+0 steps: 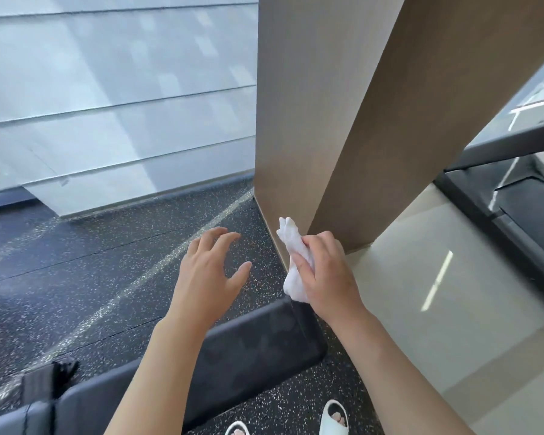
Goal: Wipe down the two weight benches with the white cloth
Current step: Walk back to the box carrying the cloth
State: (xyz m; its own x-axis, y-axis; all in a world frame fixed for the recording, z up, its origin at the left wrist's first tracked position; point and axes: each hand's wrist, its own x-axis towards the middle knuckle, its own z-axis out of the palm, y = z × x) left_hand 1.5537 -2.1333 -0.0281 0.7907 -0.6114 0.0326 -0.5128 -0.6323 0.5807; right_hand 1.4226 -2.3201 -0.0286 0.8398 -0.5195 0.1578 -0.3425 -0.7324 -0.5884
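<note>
Head view: right hand (325,274) gripped the bunched white cloth (292,262).
Left hand (208,271) hovered open beside it, above the black weight bench (258,346).

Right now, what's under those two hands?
Below the left hand lies speckled dark floor; below the right hand, gripping the white cloth, lies the black bench pad. The arms cover part of the pad.

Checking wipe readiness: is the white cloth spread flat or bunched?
Bunched: the crumpled white cloth sits gripped in the right hand, ends sticking out.
</note>
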